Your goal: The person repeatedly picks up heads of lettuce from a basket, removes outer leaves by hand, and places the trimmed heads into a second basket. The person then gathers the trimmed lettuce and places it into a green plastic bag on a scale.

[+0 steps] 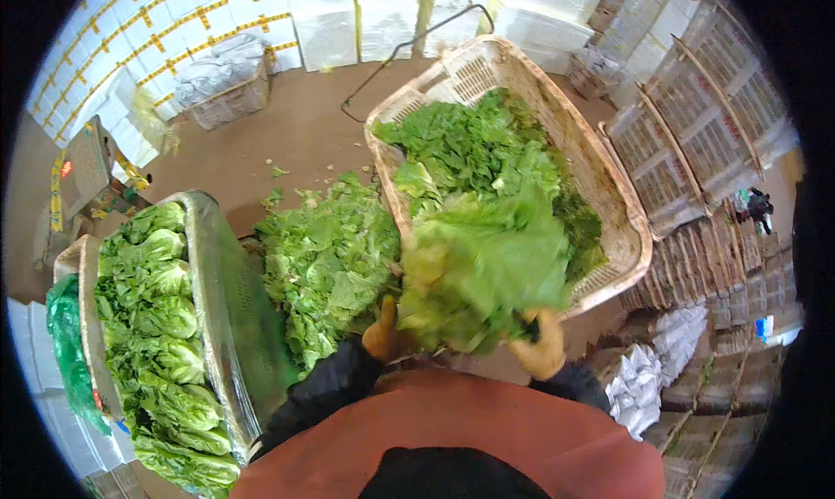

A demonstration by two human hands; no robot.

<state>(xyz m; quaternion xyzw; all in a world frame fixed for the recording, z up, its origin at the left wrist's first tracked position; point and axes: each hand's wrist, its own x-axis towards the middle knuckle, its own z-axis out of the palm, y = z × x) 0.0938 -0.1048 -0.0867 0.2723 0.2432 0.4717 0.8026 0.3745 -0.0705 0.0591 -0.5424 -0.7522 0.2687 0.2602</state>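
Observation:
A blurred bunch of leafy lettuce [489, 264] is held between my two hands, over the near side of a dirty white plastic basket [626, 238]. My left hand [381, 333], in a tan glove, is at the bunch's lower left, its fingers partly hidden by leaves. Gripping the lower right is my right hand [543, 348], gloved alike. More loose lettuce [470, 130] fills much of the basket. Left of the basket, a heap of lettuce leaves [333, 258] lies on the floor.
At left stands a crate [199, 290] lined with plastic film, packed with lettuce heads [173, 316]. Stacked plastic crates [698, 108] and wooden slats [691, 258] rise at right. White foam boxes [326, 36] line the back. Crumpled silvery bags [636, 388] lie near my right arm.

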